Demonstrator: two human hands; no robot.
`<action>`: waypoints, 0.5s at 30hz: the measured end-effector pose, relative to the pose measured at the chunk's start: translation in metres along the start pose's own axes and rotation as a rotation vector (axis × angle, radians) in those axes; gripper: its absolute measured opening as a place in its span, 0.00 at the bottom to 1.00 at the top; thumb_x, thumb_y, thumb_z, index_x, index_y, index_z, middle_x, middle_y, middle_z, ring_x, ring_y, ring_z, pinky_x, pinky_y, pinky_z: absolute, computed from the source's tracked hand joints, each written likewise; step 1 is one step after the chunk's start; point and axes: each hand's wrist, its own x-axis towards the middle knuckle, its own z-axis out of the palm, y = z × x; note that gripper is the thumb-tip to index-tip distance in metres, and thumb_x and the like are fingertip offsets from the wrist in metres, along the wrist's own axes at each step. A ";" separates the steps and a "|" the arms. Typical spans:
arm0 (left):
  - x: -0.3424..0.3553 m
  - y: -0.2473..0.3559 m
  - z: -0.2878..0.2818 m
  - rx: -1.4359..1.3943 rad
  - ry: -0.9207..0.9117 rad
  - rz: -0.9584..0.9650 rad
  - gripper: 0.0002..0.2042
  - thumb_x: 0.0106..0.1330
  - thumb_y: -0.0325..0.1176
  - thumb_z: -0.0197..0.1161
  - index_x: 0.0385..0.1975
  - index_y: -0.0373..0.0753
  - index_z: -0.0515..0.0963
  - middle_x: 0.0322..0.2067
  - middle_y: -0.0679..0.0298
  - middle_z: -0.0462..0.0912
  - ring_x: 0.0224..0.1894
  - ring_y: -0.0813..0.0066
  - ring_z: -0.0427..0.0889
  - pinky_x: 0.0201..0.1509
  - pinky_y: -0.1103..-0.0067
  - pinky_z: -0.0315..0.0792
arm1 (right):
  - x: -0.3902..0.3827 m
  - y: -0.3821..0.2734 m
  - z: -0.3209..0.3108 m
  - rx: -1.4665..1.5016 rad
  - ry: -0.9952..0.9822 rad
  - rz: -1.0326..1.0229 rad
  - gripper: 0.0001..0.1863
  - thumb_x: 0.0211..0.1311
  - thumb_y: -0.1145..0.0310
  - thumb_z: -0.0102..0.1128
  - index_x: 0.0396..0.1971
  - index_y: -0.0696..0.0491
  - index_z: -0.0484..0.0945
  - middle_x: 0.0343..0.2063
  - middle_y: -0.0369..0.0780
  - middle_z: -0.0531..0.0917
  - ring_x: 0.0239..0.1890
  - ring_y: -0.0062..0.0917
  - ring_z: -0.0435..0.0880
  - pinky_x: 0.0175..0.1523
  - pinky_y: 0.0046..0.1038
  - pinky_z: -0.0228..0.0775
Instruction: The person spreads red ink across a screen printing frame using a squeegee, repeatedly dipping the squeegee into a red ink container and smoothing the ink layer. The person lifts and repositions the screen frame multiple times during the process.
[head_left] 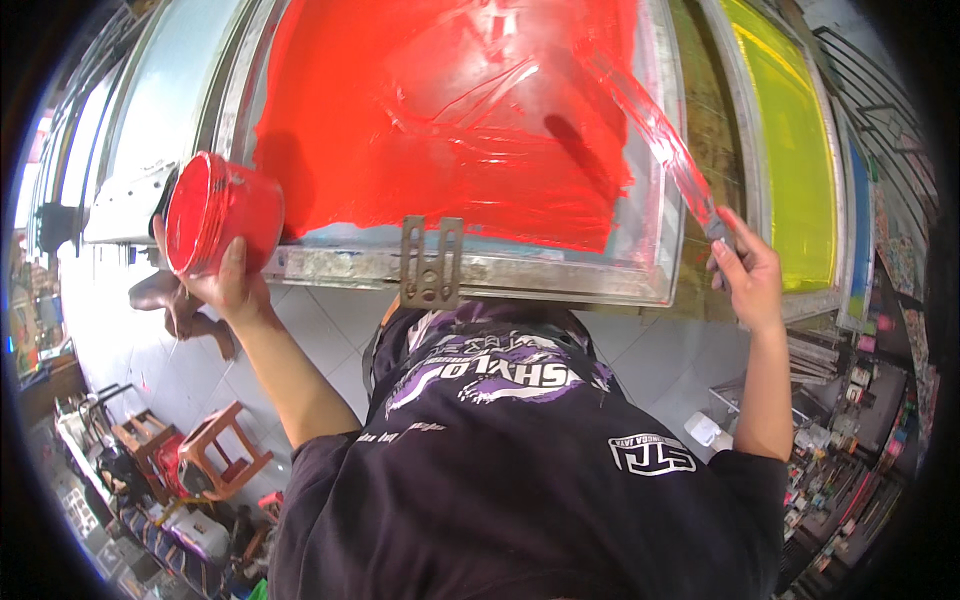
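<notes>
A red tub (pixel 222 205) of red ink is tilted in my left hand (pixel 232 285), at the left end of the screen frame's front edge. A flat red sheet of wet ink (pixel 400 170) covers most of the screen inside its metal frame (pixel 530 270). My right hand (pixel 745 275) grips a long spatula (pixel 660 140) smeared with red ink, its blade reaching over the screen's right side. A slotted metal bracket (pixel 430 260) sits on the front rail between my hands.
A yellow-coated screen (pixel 785 160) lies at the right and a pale screen (pixel 150 100) at the left. On the tiled floor at lower left are brown stools (pixel 225 450) and assorted clutter. Metal racks (pixel 875 110) stand at the far right.
</notes>
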 end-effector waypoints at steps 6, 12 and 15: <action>0.008 0.001 0.001 0.060 -0.071 0.036 0.38 0.44 0.24 0.65 0.59 0.32 0.56 0.51 0.53 0.67 0.53 0.60 0.69 0.57 0.66 0.66 | -0.004 0.017 0.001 0.040 -0.020 0.024 0.22 0.56 0.77 0.58 0.53 0.55 0.71 0.35 0.37 0.79 0.26 0.13 0.73 0.23 0.16 0.65; 0.010 -0.008 -0.013 0.005 -0.063 -0.002 0.34 0.47 0.21 0.62 0.58 0.34 0.58 0.52 0.51 0.67 0.53 0.58 0.70 0.55 0.64 0.69 | -0.010 -0.047 -0.057 -0.535 -0.074 0.032 0.21 0.47 0.74 0.64 0.45 0.55 0.77 0.42 0.40 0.81 0.35 0.23 0.78 0.44 0.26 0.68; 0.010 -0.013 -0.020 -0.063 -0.046 -0.048 0.33 0.49 0.20 0.60 0.59 0.34 0.58 0.52 0.51 0.67 0.52 0.57 0.71 0.53 0.63 0.70 | -0.015 -0.075 -0.088 -0.759 -0.225 -0.128 0.20 0.45 0.69 0.66 0.42 0.53 0.79 0.38 0.41 0.82 0.36 0.29 0.78 0.47 0.28 0.65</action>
